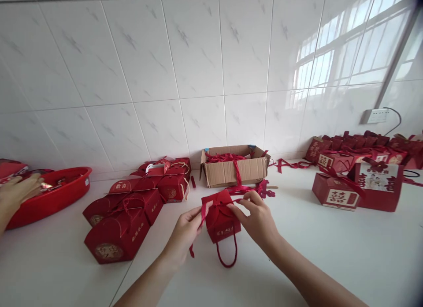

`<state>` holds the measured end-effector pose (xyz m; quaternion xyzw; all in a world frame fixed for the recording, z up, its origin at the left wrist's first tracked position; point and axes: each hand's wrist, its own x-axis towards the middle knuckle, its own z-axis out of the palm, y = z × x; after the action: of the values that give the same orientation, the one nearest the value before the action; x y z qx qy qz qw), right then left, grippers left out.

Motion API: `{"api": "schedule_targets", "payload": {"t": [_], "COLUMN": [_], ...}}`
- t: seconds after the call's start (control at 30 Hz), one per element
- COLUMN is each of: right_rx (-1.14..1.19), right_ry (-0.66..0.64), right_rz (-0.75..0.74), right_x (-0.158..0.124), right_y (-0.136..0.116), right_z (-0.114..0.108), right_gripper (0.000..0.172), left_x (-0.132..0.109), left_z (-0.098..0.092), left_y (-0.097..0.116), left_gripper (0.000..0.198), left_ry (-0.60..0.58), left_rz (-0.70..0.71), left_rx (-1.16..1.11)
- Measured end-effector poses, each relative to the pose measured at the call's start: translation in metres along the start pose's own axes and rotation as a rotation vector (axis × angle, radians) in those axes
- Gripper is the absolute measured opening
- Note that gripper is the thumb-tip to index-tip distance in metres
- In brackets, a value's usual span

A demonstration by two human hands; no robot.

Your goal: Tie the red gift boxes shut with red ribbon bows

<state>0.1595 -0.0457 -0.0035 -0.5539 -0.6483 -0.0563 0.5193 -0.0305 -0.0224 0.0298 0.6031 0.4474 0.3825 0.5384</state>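
Note:
A small red gift box [220, 223] stands on the white table between my hands, its dark red cord handle [227, 263] hanging down toward me. A red ribbon [204, 213] crosses the top of the box. At the box's left side, my left hand [187, 230] is closed on one part of the ribbon, and a loose tail hangs below it. My right hand [259, 216] pinches the ribbon's other part between thumb and fingers at the top right of the box.
Behind the box sits a cardboard carton [236, 172] of red ribbons. Several red boxes [115, 236] stand at left, more [340, 192] at right. Another person's hand [20, 194] reaches over a red basin [62, 194] at far left. A socket [376, 116] is on the tiled wall.

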Motion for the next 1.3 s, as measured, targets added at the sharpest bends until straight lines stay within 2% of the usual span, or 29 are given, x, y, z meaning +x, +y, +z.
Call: {"api": "schedule_targets", "payload": {"t": [0.1,0.17,0.37,0.43,0.5,0.63,0.77,0.9,1.07,1.2,1.3], "right_rx": [0.027,0.027,0.070,0.148,0.265,0.498,0.614,0.604,0.601,0.607,0.608], "right_ry": [0.108,0.152,0.262,0.255,0.184,-0.064,-0.253,-0.370,-0.456,-0.551,-0.576], "right_rz": [-0.100,-0.124,-0.081,-0.047,-0.010,0.070,0.200,0.306,0.345,0.337,0.282], "right_x": [0.003,0.006,0.012,0.012,0.010,0.006,0.000,0.000,0.004,0.005,0.003], "right_y": [0.002,0.005,0.021,0.019,0.012,-0.005,-0.013,-0.011,-0.009,-0.007,-0.007], "right_z": [-0.001,-0.003,-0.010,-0.011,-0.012,-0.011,-0.008,-0.009,-0.015,-0.020,-0.022], "right_gripper": [0.027,0.027,0.027,0.026,0.024,0.019,0.017,0.009,0.009,0.011,0.010], "left_x": [0.006,0.008,0.012,0.013,0.012,0.003,-0.006,-0.008,-0.006,-0.006,-0.005], "left_z": [0.012,0.018,0.025,0.026,0.028,0.031,0.032,0.029,0.023,0.018,0.015], "left_y": [-0.001,-0.001,0.002,0.002,0.001,-0.002,-0.006,-0.011,-0.014,-0.009,-0.005], "left_gripper": [0.035,0.038,0.041,0.042,0.038,0.020,0.023,0.026,0.029,0.030,0.027], "left_ry": [0.083,0.103,0.139,0.153,0.170,0.183,0.140,0.049,-0.100,-0.214,-0.265], "left_rz": [0.268,0.365,0.365,0.353,0.402,0.604,0.723,0.708,0.698,0.691,0.675], "left_rx": [0.256,0.372,0.482,0.498,0.514,0.553,0.670,0.759,0.698,0.661,0.619]}}
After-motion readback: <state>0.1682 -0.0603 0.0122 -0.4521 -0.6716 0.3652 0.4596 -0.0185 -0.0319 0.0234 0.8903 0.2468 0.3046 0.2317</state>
